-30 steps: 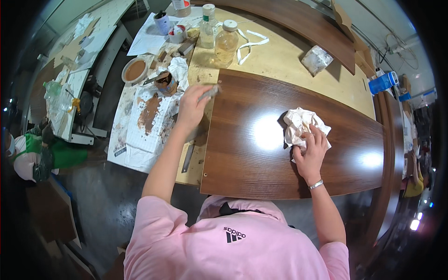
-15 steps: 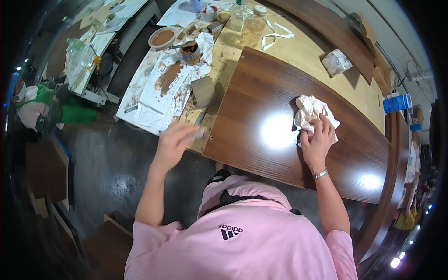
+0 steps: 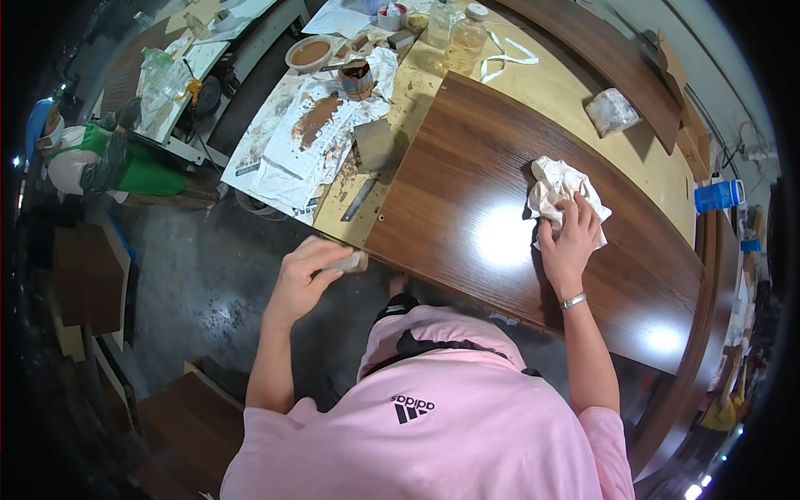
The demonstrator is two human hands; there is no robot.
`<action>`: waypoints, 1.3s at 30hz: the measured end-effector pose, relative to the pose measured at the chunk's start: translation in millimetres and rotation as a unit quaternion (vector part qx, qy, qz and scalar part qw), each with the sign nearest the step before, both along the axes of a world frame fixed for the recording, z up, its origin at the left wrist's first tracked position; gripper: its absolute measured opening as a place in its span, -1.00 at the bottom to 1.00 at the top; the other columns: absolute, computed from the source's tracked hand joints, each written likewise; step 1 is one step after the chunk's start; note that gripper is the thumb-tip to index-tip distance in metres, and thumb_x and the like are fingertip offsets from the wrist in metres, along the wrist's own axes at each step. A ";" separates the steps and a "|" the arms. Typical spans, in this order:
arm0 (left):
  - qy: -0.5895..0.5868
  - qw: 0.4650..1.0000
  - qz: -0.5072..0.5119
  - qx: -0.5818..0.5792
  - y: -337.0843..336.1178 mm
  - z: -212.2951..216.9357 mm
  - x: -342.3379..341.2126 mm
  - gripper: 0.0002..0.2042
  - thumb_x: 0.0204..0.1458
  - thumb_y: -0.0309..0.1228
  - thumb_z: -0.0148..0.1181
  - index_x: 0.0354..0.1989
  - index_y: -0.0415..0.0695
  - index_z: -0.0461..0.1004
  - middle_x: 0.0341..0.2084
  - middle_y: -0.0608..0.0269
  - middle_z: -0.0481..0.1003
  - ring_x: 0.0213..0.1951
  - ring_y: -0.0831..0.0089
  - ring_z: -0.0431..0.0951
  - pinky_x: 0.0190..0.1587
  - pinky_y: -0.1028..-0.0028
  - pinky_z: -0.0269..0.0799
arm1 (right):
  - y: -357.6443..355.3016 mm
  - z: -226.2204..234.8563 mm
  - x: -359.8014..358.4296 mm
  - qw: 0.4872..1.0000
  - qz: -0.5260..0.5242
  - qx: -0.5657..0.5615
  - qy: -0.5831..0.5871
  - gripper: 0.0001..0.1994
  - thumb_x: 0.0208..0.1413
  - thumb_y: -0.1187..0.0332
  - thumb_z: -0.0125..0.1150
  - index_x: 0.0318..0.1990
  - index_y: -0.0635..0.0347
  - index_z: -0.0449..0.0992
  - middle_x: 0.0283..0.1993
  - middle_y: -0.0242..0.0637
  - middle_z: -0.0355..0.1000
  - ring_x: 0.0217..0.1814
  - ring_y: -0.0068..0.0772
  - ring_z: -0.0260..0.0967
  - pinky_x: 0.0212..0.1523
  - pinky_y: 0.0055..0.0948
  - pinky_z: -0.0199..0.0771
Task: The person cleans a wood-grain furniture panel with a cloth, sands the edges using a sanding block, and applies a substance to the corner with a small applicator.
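The left hand, at centre left of the frame, is curled shut around a small grey block, apparently a sanding or wiping pad, held at the near-left corner of the dark wood panel. The right hand, at right of centre, lies flat with fingers spread, pressing a crumpled white rag onto the panel top; its grip is open, not clamped. To work the edge well, keep the block flat against the corner, stroke along the grain, and let the rag hand steady the panel. The panel is glossy, with a bright lamp reflection near its middle, and rests on a pale, stained bench. At upper centre lie stained papers, a cup and a bowl of brown finish, and bottles. The concrete floor fills the lower left
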State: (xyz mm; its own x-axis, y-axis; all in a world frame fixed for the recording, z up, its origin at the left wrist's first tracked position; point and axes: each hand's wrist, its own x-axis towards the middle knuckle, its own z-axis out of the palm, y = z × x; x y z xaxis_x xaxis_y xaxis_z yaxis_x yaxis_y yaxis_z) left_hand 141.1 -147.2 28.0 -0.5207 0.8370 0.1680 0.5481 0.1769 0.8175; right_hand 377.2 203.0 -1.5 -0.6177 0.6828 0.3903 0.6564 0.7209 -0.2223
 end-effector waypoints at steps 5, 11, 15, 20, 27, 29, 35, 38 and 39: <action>0.159 0.983 0.053 0.071 49.7 11.0 37.7 -0.62 -0.21 -0.60 0.38 -0.10 -0.20 0.59 -0.28 0.14 0.53 -0.26 0.15 0.52 -0.19 0.29 0.48 | 1.1 -1.5 1.2 1.000 -0.004 -0.001 0.003 -0.61 -0.03 0.25 0.27 -0.02 0.13 0.45 0.26 -0.10 0.29 0.35 0.04 0.10 0.35 0.04 -0.03; 0.230 0.968 0.044 0.085 76.7 -23.1 110.1 -0.63 -0.23 -0.50 0.40 -0.14 -0.08 0.61 -0.29 0.23 0.48 -0.27 0.26 0.45 -0.22 0.26 0.27 | -2.9 -2.0 1.2 1.000 0.010 0.001 0.008 -0.61 -0.04 0.24 0.28 -0.03 0.13 0.47 0.28 -0.11 0.28 0.36 0.04 0.09 0.35 0.04 -0.03; 0.259 0.946 0.188 0.058 46.6 -36.2 78.7 -0.65 -0.20 -0.59 0.35 -0.13 -0.14 0.59 -0.30 0.16 0.47 -0.25 0.20 0.46 -0.20 0.25 0.36 | -1.7 -0.1 6.8 1.000 0.006 0.007 0.012 -0.61 -0.04 0.23 0.28 -0.04 0.15 0.48 0.28 -0.10 0.28 0.36 0.03 0.09 0.35 0.04 -0.03; 0.236 0.910 0.336 0.049 12.6 -47.5 40.5 -0.67 -0.16 -0.57 0.35 -0.14 -0.20 0.57 -0.31 0.10 0.45 -0.25 0.11 0.45 -0.21 0.17 0.40 | -1.9 -4.1 -1.5 1.000 0.011 0.001 0.006 -0.61 -0.05 0.23 0.28 -0.04 0.15 0.48 0.28 -0.10 0.28 0.37 0.04 0.08 0.35 0.06 -0.03; 0.245 0.933 0.255 0.073 47.1 -38.5 46.8 -0.66 -0.19 -0.50 0.36 -0.14 -0.15 0.59 -0.34 0.08 0.51 -0.25 0.06 0.50 -0.15 0.18 0.40 | 5.3 22.3 9.2 0.997 -0.013 -0.032 0.069 -0.58 -0.14 0.31 0.25 -0.05 0.20 0.52 0.11 0.04 0.38 0.22 0.10 0.23 0.23 0.10 0.13; 0.237 0.913 0.332 0.024 21.4 -50.2 18.9 -0.69 -0.17 -0.57 0.30 -0.16 -0.23 0.58 -0.28 0.02 0.52 -0.19 0.07 0.51 -0.06 0.19 0.42 | -0.4 -4.8 -7.1 0.994 -0.014 -0.008 0.109 -0.54 -0.17 0.27 0.25 -0.03 0.21 0.54 0.07 0.05 0.42 0.22 0.10 0.23 0.21 0.16 0.11; 0.085 0.969 0.192 0.127 68.0 -38.3 20.2 -0.72 0.04 -0.68 0.15 -0.04 -0.33 0.52 -0.27 0.14 0.51 -0.21 0.31 0.49 -0.10 0.40 0.42 | -16.6 -3.3 -1.5 0.994 0.012 -0.098 0.053 -0.44 -0.01 0.04 0.21 0.15 0.09 0.47 0.35 0.09 0.21 0.41 0.25 0.03 0.39 0.29 -0.13; -0.173 0.962 0.101 0.186 137.7 0.0 72.7 -0.83 0.18 -0.60 0.12 -0.07 -0.30 0.48 -0.20 0.22 0.52 -0.20 0.49 0.50 -0.11 0.50 0.44 | -27.6 18.9 8.6 0.967 0.085 -0.178 0.159 -0.55 0.03 0.09 0.25 0.03 0.13 0.55 0.31 -0.03 0.24 0.42 0.15 0.04 0.39 0.21 -0.09; -0.292 0.935 0.025 0.198 153.5 11.7 87.3 -0.82 0.19 -0.57 0.15 -0.06 -0.28 0.45 -0.21 0.21 0.52 -0.20 0.48 0.52 -0.12 0.50 0.46 | -34.0 30.5 11.7 0.959 0.125 -0.158 0.202 -0.59 0.03 0.16 0.25 0.01 0.16 0.56 0.30 -0.05 0.26 0.42 0.08 0.04 0.39 0.10 -0.05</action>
State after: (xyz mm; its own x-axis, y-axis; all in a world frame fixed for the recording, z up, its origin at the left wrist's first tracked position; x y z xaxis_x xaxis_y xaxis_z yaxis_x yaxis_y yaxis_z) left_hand 228.3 6.3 39.7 -0.6570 0.7416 0.1355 -0.0129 -0.1907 0.9816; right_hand 388.8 169.0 29.0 -0.6197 0.6563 0.4303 0.2870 0.6999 -0.6541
